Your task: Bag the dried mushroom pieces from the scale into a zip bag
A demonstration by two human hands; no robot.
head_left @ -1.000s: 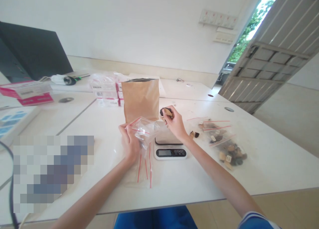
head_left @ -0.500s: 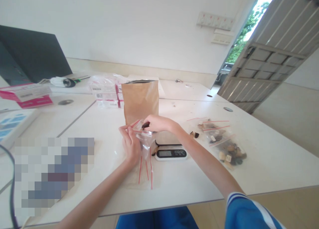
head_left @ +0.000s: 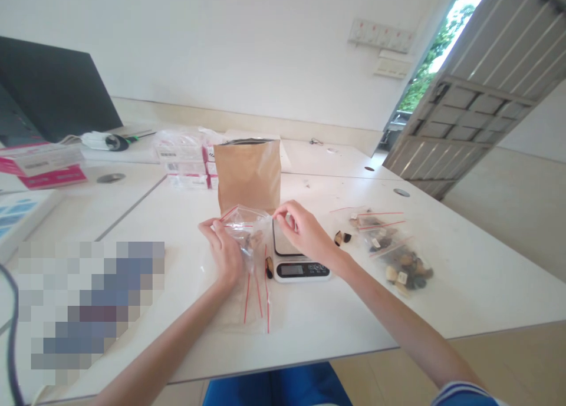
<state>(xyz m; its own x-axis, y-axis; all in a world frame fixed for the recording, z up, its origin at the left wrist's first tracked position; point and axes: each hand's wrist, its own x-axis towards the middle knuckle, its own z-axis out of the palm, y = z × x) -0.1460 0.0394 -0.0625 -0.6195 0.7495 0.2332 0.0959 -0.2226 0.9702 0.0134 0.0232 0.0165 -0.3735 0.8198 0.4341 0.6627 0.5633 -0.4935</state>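
My left hand (head_left: pixel 224 250) pinches the left end of a small clear zip bag (head_left: pixel 244 229) with a red seal line, held up over the white table (head_left: pixel 145 217). My right hand (head_left: pixel 300 229) pinches the bag's right end at the top. Small brown and dark pieces lie inside the bag. Right behind it stands a brown paper pouch (head_left: pixel 249 173), open at the top. Under my right hand sits a small white digital scale (head_left: pixel 295 263). A flat stack of empty zip bags (head_left: pixel 254 300) lies below the held bag.
Filled zip bags (head_left: pixel 391 250) of small pieces lie to the right, with two loose pieces (head_left: pixel 341 237) beside the scale. Pink and white boxes (head_left: pixel 186 164) stand behind the pouch; more boxes (head_left: pixel 44 164) and a dark monitor (head_left: pixel 48 91) are at the left. A blurred patch covers the near left.
My right hand carried small pieces from above the scale into the bag, then let them go and took hold of the bag's right top edge.
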